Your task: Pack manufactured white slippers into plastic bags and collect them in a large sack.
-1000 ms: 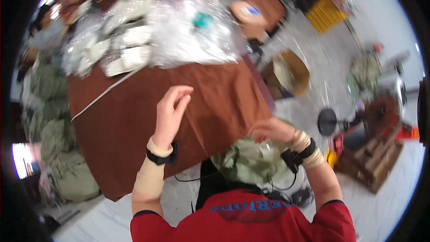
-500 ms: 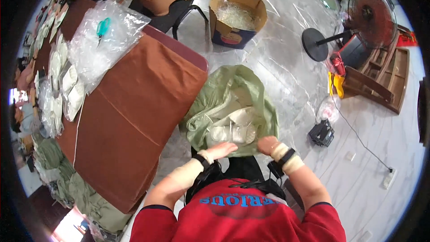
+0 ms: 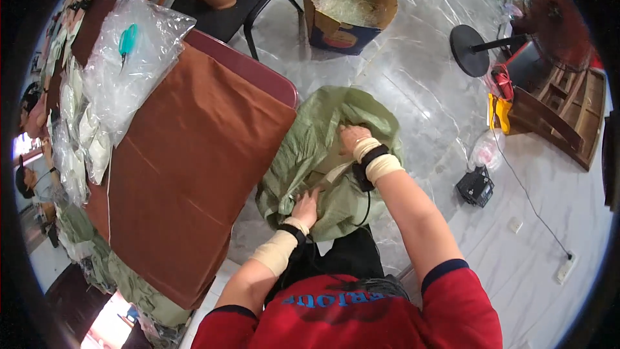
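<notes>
A large olive-green sack (image 3: 309,148) sits on the floor right of the table, its mouth open toward me. My right hand (image 3: 352,137) reaches into the mouth of the sack and grips its far edge; a black band and beige wraps circle the wrist. My left hand (image 3: 306,207) clutches the near edge of the green fabric, with a black band and beige wrap on that forearm. What lies inside the sack is hidden by folds.
A table with a brown cloth (image 3: 187,168) stands at left, carrying clear plastic bags (image 3: 129,71) and white packets. A cardboard box (image 3: 349,6) with clear wrap, a chair (image 3: 232,0), a fan base (image 3: 471,48), wooden crates (image 3: 555,110) and a black device (image 3: 476,186) stand on the floor.
I turned from the table to the sack on the floor. Both hands went from the sack's near side into it, the right reaching further in to its far edge.
</notes>
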`<action>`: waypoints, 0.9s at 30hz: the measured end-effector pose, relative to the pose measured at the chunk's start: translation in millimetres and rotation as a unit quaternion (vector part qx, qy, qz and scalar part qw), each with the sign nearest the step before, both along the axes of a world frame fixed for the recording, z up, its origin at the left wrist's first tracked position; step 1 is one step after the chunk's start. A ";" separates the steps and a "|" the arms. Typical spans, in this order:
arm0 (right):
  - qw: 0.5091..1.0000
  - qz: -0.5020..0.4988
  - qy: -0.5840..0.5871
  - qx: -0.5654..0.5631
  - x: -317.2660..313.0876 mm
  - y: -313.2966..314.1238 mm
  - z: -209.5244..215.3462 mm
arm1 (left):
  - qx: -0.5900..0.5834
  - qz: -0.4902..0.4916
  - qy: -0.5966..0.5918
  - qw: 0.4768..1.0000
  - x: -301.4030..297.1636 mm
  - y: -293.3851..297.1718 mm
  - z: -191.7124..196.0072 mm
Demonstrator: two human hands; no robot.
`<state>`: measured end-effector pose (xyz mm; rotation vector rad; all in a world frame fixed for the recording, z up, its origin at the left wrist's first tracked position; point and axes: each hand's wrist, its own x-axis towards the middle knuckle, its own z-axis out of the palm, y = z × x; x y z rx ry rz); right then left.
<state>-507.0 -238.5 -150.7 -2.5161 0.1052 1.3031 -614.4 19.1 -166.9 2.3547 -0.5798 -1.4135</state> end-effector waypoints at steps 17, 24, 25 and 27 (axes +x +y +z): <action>0.993 0.026 0.041 0.108 -63.3 -10.4 -181.9 | -0.105 0.340 0.028 0.934 -21.2 -37.6 -129.3; 0.943 0.024 -0.065 0.325 -81.1 -6.7 11.3 | -0.315 0.289 -0.063 0.902 -4.7 -41.7 3.6; 0.942 0.007 -0.079 0.325 -89.8 -14.8 28.7 | -0.319 0.276 -0.045 0.906 -2.3 -48.5 27.9; 0.941 0.004 -0.097 0.325 -94.7 -21.4 74.3 | -0.329 0.255 -0.040 0.909 1.6 -52.3 80.3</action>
